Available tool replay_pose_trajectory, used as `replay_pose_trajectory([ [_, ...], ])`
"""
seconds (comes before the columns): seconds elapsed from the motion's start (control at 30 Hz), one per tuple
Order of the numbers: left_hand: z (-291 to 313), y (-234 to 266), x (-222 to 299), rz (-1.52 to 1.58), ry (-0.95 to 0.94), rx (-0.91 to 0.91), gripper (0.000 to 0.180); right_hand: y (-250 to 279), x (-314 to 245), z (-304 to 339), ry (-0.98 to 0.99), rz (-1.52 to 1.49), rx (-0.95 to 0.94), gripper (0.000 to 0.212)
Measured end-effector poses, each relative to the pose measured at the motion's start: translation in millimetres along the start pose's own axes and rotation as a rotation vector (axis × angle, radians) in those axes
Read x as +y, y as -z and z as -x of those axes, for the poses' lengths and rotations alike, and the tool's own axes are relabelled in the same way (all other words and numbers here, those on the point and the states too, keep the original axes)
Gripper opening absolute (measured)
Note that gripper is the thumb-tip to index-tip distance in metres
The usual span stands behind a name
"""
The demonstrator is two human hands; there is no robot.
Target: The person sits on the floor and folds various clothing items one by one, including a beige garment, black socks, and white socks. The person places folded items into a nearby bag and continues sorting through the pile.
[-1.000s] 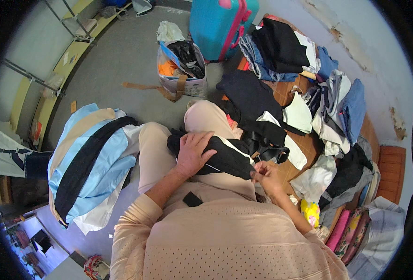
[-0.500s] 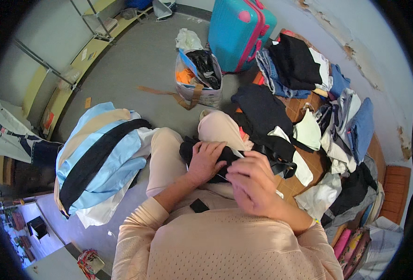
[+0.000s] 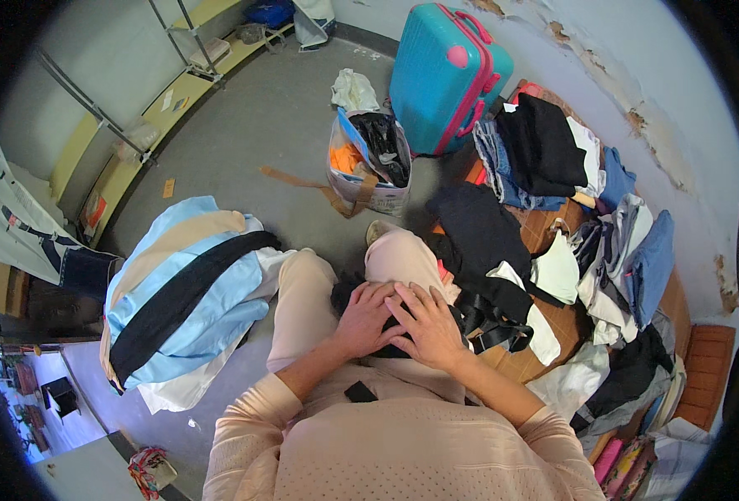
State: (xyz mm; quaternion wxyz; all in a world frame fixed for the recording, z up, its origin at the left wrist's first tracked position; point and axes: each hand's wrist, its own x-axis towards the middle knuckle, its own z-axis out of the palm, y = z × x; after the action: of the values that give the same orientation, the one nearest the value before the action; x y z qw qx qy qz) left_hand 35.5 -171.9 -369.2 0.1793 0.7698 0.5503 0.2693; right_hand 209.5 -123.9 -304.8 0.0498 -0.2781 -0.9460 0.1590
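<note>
A black piece of clothing (image 3: 346, 292) lies bunched across my lap, mostly hidden under my hands. My left hand (image 3: 364, 321) rests flat on it with the fingers stretched forward. Close beside it, my right hand (image 3: 428, 324) is spread over the same black cloth, and the fingertips of both hands nearly meet. Neither hand grips anything. Black straps (image 3: 503, 334) lie just right of my right hand. On my lap below the hands is a small dark square (image 3: 359, 392).
Light blue, beige and black garments (image 3: 194, 284) are piled at my left. Clothes, including a black folded garment (image 3: 545, 142) and jeans (image 3: 649, 267), cover a brown tiled surface (image 3: 582, 330) at right. Ahead stand an open bag (image 3: 378, 196) and a turquoise suitcase (image 3: 436, 79).
My right hand has come down from a raised, curled pose and now lies flat on the black clothing beside my left hand. The head view has shifted slightly.
</note>
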Motion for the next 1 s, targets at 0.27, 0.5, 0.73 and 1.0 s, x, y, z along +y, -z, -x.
replay_pose_trajectory([
  [0.27, 16.8, 16.1, -27.6, 0.070, 0.158, -0.122, 0.077, -14.3, 10.6, 5.0, -0.191, -0.183, 0.157, 0.063],
  [0.5, -23.1, 37.6, -54.5, 0.155, 0.167, -0.636, 0.087, -8.2, 8.0, 1.3, -0.202, -0.158, 0.090, 0.067],
  [0.73, -52.3, 63.0, -60.2, 0.127, 0.140, -1.111, 0.071, -7.3, 11.0, -2.8, -0.192, -0.128, 0.060, 0.065],
  [1.0, -57.5, 50.5, -125.7, 0.130, 0.225, -1.193, 0.061, -6.5, 15.9, -11.6, -0.213, -0.140, -0.022, 0.065],
])
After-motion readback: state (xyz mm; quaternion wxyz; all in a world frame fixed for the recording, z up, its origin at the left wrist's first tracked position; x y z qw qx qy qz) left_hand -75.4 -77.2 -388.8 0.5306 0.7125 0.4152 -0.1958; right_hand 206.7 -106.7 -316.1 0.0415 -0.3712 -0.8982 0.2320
